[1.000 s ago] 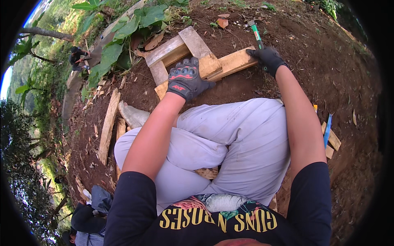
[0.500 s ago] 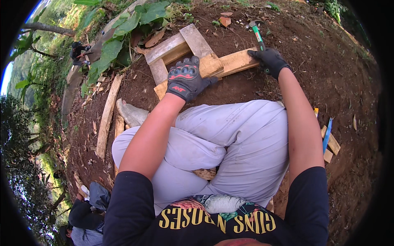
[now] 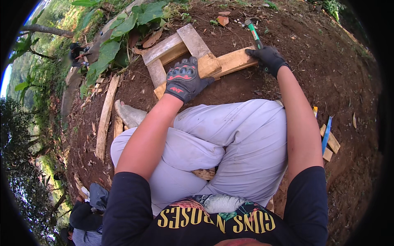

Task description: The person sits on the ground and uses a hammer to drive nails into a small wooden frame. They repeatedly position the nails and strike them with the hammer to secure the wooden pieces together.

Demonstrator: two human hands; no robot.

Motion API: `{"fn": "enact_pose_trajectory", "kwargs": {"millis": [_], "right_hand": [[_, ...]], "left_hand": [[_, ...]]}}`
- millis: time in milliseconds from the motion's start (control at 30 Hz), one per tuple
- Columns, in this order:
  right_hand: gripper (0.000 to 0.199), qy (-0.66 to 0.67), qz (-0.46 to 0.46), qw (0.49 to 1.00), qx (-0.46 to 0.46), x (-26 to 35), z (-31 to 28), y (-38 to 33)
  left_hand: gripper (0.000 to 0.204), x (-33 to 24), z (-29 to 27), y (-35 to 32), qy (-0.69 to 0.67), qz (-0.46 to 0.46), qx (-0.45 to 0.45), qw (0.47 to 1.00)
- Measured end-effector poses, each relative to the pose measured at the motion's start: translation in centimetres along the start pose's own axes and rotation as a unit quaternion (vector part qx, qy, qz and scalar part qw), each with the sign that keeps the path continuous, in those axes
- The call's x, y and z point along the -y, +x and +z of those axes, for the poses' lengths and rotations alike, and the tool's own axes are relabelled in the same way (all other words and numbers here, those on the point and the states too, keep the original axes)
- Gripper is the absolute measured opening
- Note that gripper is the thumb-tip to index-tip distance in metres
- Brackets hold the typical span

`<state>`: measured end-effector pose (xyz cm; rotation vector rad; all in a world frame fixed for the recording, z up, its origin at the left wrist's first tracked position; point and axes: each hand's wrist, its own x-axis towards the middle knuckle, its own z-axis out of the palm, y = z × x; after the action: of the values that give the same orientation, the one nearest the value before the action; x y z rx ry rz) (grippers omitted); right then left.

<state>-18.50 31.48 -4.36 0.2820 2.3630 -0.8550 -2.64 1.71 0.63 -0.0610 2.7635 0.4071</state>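
A square frame of wooden boards lies on the soil in front of my legs. My gloved left hand is closed over its near board, with the thumb pointing right. From the frame's near right corner a wooden piece reaches out to the right. My gloved right hand is at that piece's far end, its thumb touching the wood. The same hand grips a hammer with a green handle, its metal head pointing up and away. The palm sides of both hands are hidden.
Left of my shoe lies a long wooden plank. A blue blade-like strip and short wood offcuts lie at the right. Large green leaves border the far left. Two other people are at the left, one far, one near.
My hands, the hammer and the wooden frame appear slightly further left in the picture. Both hands keep the same hold.
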Motion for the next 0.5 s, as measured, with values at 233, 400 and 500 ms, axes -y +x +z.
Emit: {"fn": "enact_pose_trajectory", "kwargs": {"millis": [233, 400, 500], "right_hand": [[0.056, -0.009, 0.001, 1.000, -0.006, 0.8, -0.1, -1.2], [0.062, -0.025, 0.013, 1.000, 0.008, -0.4, -0.4, -0.4], [0.062, -0.032, 0.013, 0.999, 0.001, -0.7, -0.3, 0.0]], "left_hand": [[0.086, 1.1, -0.5, 0.5, -0.003, 0.030, 0.026, 0.999], [0.091, 0.9, -0.3, 0.7, 0.001, 0.028, 0.017, 0.999], [0.095, 0.4, -0.9, 0.7, 0.004, 0.024, 0.032, 0.999]]}}
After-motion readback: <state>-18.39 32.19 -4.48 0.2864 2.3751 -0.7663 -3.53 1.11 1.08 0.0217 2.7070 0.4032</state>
